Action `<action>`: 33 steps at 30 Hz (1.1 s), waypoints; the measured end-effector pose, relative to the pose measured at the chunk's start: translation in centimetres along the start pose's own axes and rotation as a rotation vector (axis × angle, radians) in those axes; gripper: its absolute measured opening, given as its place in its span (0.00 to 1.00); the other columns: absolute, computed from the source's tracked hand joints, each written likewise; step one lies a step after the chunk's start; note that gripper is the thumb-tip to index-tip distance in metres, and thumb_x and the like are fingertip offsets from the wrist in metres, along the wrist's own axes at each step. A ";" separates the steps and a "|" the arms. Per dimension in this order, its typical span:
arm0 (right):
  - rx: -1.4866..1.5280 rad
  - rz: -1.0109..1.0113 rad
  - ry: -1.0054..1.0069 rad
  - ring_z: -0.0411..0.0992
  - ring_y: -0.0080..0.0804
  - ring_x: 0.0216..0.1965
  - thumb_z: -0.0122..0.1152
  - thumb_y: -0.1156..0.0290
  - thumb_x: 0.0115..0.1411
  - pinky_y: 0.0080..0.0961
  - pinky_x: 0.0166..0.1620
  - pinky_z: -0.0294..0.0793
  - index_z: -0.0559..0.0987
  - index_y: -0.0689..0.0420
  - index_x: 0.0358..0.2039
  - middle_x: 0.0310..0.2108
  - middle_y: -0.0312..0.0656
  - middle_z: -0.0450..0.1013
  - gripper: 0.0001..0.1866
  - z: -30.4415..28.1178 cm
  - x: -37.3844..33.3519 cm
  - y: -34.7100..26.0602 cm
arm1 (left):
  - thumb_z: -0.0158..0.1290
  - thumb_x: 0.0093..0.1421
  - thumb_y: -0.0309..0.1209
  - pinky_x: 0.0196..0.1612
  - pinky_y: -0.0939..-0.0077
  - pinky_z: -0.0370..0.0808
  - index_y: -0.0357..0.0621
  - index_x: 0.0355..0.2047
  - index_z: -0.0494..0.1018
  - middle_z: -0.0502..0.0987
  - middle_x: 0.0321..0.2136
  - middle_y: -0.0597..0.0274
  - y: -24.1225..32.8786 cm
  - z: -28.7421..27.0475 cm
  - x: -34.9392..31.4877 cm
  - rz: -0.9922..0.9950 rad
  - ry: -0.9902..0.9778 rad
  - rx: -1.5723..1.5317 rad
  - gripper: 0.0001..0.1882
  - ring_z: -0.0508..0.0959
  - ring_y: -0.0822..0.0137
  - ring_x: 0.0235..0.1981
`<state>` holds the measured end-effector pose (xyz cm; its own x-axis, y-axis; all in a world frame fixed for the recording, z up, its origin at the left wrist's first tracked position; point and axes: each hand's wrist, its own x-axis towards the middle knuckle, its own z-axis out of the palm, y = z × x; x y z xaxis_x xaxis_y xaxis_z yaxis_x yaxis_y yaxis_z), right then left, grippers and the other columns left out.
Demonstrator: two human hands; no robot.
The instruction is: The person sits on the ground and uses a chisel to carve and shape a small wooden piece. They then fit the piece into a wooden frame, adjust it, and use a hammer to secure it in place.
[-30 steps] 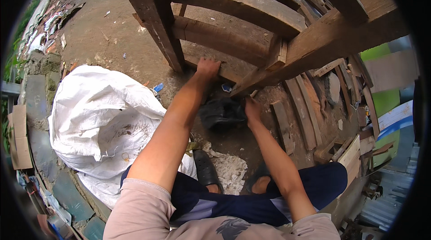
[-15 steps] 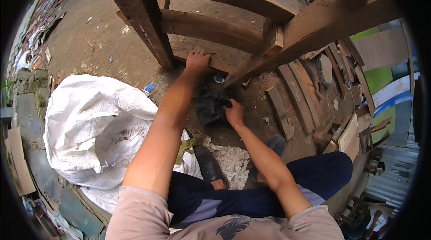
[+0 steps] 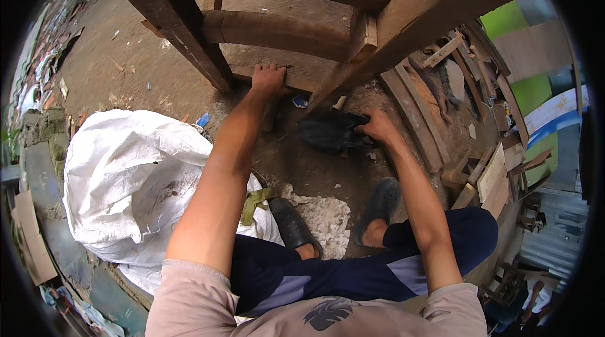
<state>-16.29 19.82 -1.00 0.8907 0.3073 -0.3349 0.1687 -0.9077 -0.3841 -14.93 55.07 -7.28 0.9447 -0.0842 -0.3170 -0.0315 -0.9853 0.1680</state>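
Note:
My right hand [image 3: 380, 126] pinches the right end of a limp, crumpled black sheet [image 3: 333, 132], a plastic bag or cloth; I cannot tell which. It hangs low over the dirt floor, just in front of a wooden frame's right leg [image 3: 328, 88]. My left hand [image 3: 269, 78] reaches forward to the frame's lowest rail [image 3: 302, 80], its fingers curled over the wood between the two legs. Behind it run higher crosspieces [image 3: 277, 33]. A small blue scrap [image 3: 300, 102] lies by the foot of the right leg.
A large white woven sack [image 3: 135, 173] bulges at my left, beside a low block wall [image 3: 47, 148]. Loose planks [image 3: 413, 116] and wood scraps [image 3: 495, 176] lie to the right. My dark clogs [image 3: 293, 223] flank a pale, ragged sheet [image 3: 324, 217] on the ground.
My right hand has swept the black sheet rightward and slightly away from me. My left hand stays on the low rail. The view has shifted a little.

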 end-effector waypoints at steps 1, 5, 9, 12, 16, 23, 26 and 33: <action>-0.053 -0.059 0.057 0.81 0.47 0.38 0.71 0.64 0.52 0.40 0.43 0.77 0.84 0.62 0.43 0.34 0.55 0.81 0.20 -0.8 -0.5 -2.2 | 0.64 0.54 0.48 0.64 0.53 0.62 0.55 0.60 0.68 0.73 0.57 0.55 -0.6 0.0 -0.4 -0.023 -0.009 0.003 0.35 0.69 0.55 0.63; 0.264 -0.069 0.428 0.81 0.45 0.33 0.68 0.60 0.57 0.35 0.41 0.77 0.85 0.63 0.43 0.31 0.52 0.82 0.19 -2.3 -0.8 -8.5 | 0.65 0.53 0.44 0.62 0.53 0.64 0.56 0.62 0.67 0.74 0.58 0.56 -1.9 0.1 -0.6 -0.022 0.011 0.058 0.36 0.71 0.54 0.62; 0.610 0.044 0.159 0.79 0.29 0.29 0.62 0.63 0.62 0.29 0.36 0.76 0.84 0.63 0.42 0.26 0.44 0.81 0.16 1.2 -2.8 -10.8 | 0.63 0.53 0.37 0.62 0.53 0.64 0.58 0.61 0.69 0.74 0.57 0.58 -1.1 0.8 0.1 -0.044 0.038 0.028 0.33 0.71 0.56 0.62; 1.064 0.119 -0.239 0.78 0.25 0.33 0.59 0.76 0.64 0.21 0.35 0.79 0.81 0.66 0.45 0.34 0.41 0.80 0.11 5.4 -4.8 -14.8 | 0.62 0.54 0.35 0.61 0.53 0.64 0.58 0.60 0.69 0.74 0.57 0.58 -0.9 0.4 0.3 -0.059 0.021 0.015 0.31 0.71 0.57 0.62; 1.667 0.435 -0.183 0.78 0.32 0.40 0.56 0.81 0.66 0.30 0.47 0.83 0.77 0.66 0.50 0.40 0.45 0.77 0.12 12.6 -2.0 -17.6 | 0.62 0.54 0.35 0.62 0.51 0.64 0.58 0.60 0.69 0.74 0.57 0.59 -1.1 0.5 0.4 -0.075 -0.002 -0.013 0.32 0.71 0.56 0.62; 2.216 0.738 0.358 0.77 0.33 0.42 0.56 0.76 0.70 0.30 0.54 0.82 0.75 0.61 0.44 0.39 0.42 0.76 0.05 19.6 6.1 -17.2 | 0.67 0.51 0.40 0.64 0.50 0.62 0.57 0.61 0.69 0.75 0.56 0.59 -1.7 1.6 0.1 -0.020 0.102 0.001 0.36 0.71 0.55 0.62; 2.260 0.776 0.470 0.76 0.32 0.43 0.55 0.74 0.70 0.28 0.55 0.82 0.74 0.60 0.46 0.40 0.41 0.75 0.06 20.3 7.6 -17.1 | 0.68 0.49 0.42 0.65 0.51 0.62 0.56 0.61 0.69 0.75 0.55 0.58 -2.0 1.3 -0.3 0.008 0.094 -0.043 0.38 0.71 0.54 0.61; 2.350 0.907 0.644 0.74 0.30 0.45 0.52 0.76 0.71 0.25 0.54 0.82 0.73 0.63 0.48 0.45 0.40 0.71 0.07 20.7 9.2 -17.4 | 0.69 0.48 0.46 0.65 0.56 0.60 0.57 0.57 0.72 0.75 0.53 0.59 -1.9 0.6 -1.0 0.006 0.119 -0.058 0.35 0.71 0.56 0.60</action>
<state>-19.76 44.40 -15.21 0.4950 -0.2068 -0.8439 -0.1797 0.9259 -0.3322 -15.97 56.98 -7.83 0.9767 -0.0685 -0.2036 -0.0215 -0.9742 0.2247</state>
